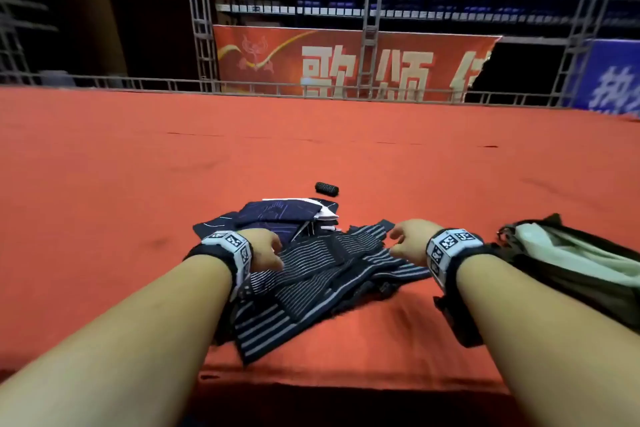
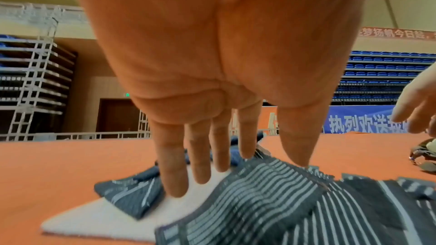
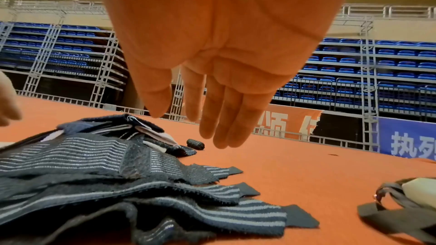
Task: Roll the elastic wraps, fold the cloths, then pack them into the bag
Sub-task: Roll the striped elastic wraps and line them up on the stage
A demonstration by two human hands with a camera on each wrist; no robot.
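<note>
Striped elastic wraps (image 1: pixel 322 274) heaped loose at the near edge of the red surface (image 1: pixel 104 184), one tail hanging close to the drop-off; taken as the landmark here. Behind the heap, away from the person: dark blue cloths (image 1: pixel 277 218) stacked with white ones, overlapped by the wraps at their near side. Farther behind still, well apart from the heap: one small dark roll (image 1: pixel 326 189), probably a wrap already finished and parked out of the way. Right of the heap, near but not touching: the bag (image 1: pixel 571 263), mouth slack and pale lining showing, placed within easy reach for packing.

Left hand (image 1: pixel 265 248) over the heap's left rear corner, fingers (image 2: pixel 174 165) straight and spread, tips seemingly down on a white cloth just behind the wraps; gripping nothing. Right hand (image 1: pixel 408 241) above the heap's right side, fingers (image 3: pixel 226 118) straight, close together, clear of the fabric; holding nothing.

Judged as the start of sorting one wrap out of the tangle. Plenty of bare surface behind and left of the heap for laying a band flat and rolling it. Less room in front: near edge directly under the heap, so a pull toward the body risks dragging bands off. Hook-like frayed ends likely to snag neighbouring bands.
</note>
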